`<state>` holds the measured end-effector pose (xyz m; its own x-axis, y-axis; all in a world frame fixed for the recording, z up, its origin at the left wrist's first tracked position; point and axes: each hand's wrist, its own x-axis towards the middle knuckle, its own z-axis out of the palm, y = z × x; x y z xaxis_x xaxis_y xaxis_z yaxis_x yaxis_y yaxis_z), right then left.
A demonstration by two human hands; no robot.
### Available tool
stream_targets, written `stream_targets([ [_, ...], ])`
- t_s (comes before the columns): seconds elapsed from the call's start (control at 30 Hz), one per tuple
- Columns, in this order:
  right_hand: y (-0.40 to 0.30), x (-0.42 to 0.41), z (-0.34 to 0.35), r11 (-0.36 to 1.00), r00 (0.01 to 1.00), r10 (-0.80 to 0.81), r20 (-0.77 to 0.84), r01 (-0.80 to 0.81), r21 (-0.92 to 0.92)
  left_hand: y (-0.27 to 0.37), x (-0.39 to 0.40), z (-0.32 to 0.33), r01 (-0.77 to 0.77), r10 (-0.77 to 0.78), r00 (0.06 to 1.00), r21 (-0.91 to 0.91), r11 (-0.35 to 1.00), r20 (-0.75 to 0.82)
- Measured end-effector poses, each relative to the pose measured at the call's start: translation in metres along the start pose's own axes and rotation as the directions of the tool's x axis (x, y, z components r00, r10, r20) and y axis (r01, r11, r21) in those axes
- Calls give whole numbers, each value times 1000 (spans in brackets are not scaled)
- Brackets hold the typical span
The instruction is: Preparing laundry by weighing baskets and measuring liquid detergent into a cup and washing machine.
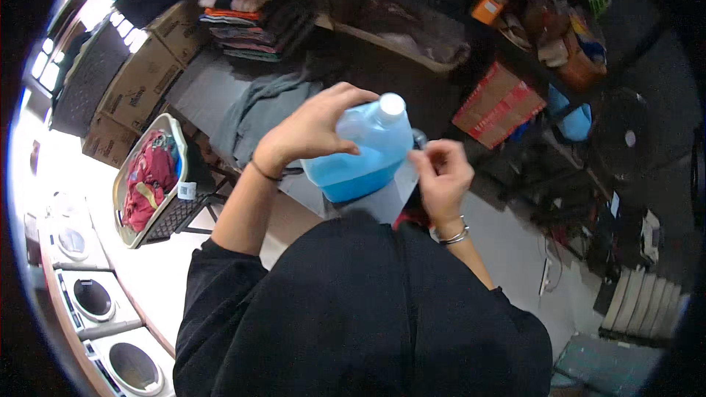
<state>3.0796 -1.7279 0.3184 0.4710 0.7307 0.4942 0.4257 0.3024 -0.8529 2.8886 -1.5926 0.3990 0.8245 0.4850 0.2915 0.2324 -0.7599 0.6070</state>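
A translucent plastic jug (pixel 358 168) of blue liquid with a white cap (pixel 392 104) stands slightly tilted before me, near the table's edge. My left hand (pixel 322 124) is spread over its left shoulder, with the fingers behind and the thumb in front. To the right of the jug, my right hand (pixel 444 176) is blurred, its fingers curled and thumb near the forefinger; whether it pinches something is unclear. A pale sheet-like piece (pixel 405 190) lies between that hand and the jug's base. A crumpled grey cloth (pixel 259 113) rests just behind my left hand.
Folded clothes (pixel 248 36) are stacked at the back left, beside cardboard boxes (pixel 138 88). On the left is a laundry basket (pixel 185 160) of red clothes, with front-loading machines (pixel 132 366) lower down. A red-taped carton (pixel 499 105) and a cluttered shelf are on the right.
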Motion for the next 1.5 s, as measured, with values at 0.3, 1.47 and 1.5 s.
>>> stream_targets([
  [0.3, 166, -12, -76, 598, 982, 114, -149, -188, -779, 14, -7, 18, 278, -246, 958, 256, 926, -149],
  [1.47, -58, 144, 18, 821, 344, -204, 916, 570, -32, 19, -13, 33, 336, -170, 918, 476, 813, -357],
  [1.5, -60, 142, 21, 754, 351, -112, 930, 640, -151, 19, -13, 32, 340, -175, 918, 480, 809, -355],
])
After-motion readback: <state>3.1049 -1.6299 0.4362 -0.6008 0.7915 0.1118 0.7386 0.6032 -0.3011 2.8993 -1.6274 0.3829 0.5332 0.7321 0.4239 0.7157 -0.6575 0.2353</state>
